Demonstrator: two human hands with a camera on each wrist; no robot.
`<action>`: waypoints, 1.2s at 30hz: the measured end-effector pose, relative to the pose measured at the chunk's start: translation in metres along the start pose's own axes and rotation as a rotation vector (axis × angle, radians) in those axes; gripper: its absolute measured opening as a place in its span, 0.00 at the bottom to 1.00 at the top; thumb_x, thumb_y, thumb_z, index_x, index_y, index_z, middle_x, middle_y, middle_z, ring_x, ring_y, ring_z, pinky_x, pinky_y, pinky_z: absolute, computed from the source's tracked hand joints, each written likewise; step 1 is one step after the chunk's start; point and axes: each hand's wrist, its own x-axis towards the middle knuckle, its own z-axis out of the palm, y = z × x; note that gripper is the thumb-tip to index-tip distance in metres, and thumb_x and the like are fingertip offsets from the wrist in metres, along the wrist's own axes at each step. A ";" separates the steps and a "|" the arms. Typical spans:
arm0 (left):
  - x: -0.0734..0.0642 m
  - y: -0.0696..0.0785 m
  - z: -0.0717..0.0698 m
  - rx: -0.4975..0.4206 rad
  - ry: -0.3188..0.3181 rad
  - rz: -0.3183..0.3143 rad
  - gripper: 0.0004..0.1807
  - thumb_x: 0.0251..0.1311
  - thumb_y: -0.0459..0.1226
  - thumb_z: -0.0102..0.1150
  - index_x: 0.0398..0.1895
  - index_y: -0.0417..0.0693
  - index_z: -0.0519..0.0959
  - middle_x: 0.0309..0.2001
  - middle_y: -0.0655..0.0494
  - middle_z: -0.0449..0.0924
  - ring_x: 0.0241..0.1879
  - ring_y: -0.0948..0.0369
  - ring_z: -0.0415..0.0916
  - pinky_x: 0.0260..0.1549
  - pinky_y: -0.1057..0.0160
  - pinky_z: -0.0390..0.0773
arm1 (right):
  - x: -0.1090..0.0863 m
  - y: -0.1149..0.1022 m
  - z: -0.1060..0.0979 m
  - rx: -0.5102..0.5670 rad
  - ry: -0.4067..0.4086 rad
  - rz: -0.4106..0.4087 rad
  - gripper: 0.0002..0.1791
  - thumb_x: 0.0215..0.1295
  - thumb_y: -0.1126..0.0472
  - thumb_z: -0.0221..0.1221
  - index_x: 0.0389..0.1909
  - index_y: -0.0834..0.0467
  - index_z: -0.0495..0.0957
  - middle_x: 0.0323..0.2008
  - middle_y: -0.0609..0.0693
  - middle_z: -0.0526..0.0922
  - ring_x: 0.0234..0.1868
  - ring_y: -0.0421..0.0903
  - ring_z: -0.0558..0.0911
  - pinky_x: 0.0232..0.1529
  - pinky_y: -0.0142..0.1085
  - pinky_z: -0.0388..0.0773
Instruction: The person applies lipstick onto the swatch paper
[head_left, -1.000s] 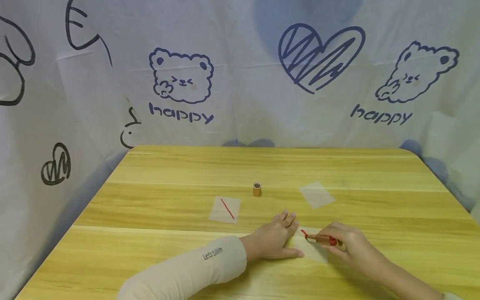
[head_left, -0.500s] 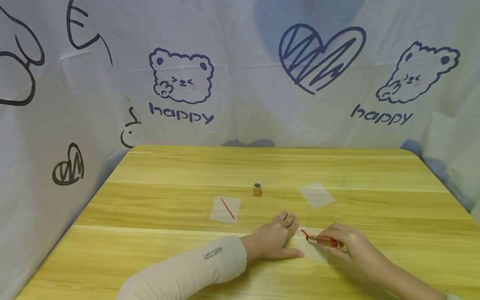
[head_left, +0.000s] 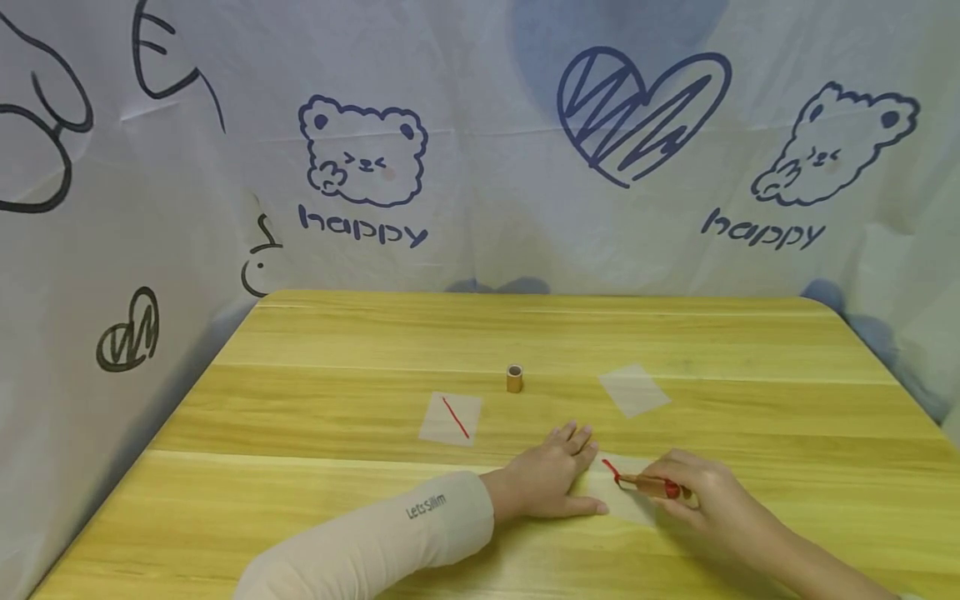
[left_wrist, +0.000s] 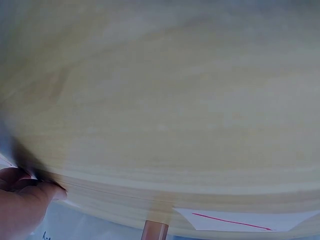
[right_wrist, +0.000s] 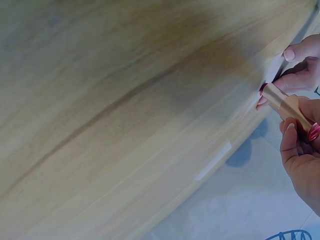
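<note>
My right hand (head_left: 716, 492) pinches a lipstick (head_left: 654, 486) in a rose-gold tube, also seen in the right wrist view (right_wrist: 286, 104). Its red tip touches a white paper square (head_left: 628, 510) near the front of the table, at the lower end of a short red stroke (head_left: 611, 467). Flat on the table, my left hand (head_left: 546, 477) rests with fingers spread and its fingertips and thumb on that paper's left side. Part of the paper is hidden under both hands. Behind them stands an open-topped, copper-coloured lipstick cap (head_left: 513, 380).
To the left lies a second paper square (head_left: 433, 427) bearing a long diagonal red line. A third, unmarked square (head_left: 634, 392) lies at the back right. The wooden table (head_left: 337, 333) meets a white curtain (head_left: 480, 167) with printed bears and hearts.
The lipstick tip has slid slightly down and to the right, and the red stroke has grown a little longer. My left hand has stayed still.
</note>
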 end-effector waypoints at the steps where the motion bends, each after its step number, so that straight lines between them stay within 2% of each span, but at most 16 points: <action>1: 0.000 0.000 0.000 0.001 0.000 0.001 0.43 0.61 0.64 0.40 0.70 0.44 0.55 0.73 0.46 0.48 0.73 0.51 0.44 0.70 0.60 0.51 | 0.000 0.000 0.000 0.001 0.001 -0.001 0.21 0.33 0.77 0.70 0.33 0.60 0.81 0.27 0.45 0.79 0.27 0.25 0.66 0.19 0.20 0.67; 18: 0.000 0.000 0.000 0.006 -0.006 -0.002 0.43 0.61 0.64 0.39 0.71 0.44 0.55 0.73 0.46 0.47 0.73 0.51 0.43 0.70 0.60 0.51 | -0.005 -0.001 -0.002 -0.018 -0.006 0.006 0.21 0.33 0.77 0.69 0.34 0.61 0.80 0.29 0.49 0.80 0.28 0.25 0.68 0.20 0.21 0.69; 36: -0.002 0.000 -0.002 -0.001 -0.006 0.002 0.43 0.62 0.64 0.39 0.70 0.43 0.55 0.73 0.46 0.47 0.73 0.51 0.43 0.70 0.58 0.52 | -0.008 -0.001 -0.004 0.010 -0.002 -0.014 0.23 0.31 0.79 0.69 0.35 0.62 0.80 0.28 0.48 0.79 0.27 0.25 0.68 0.23 0.18 0.70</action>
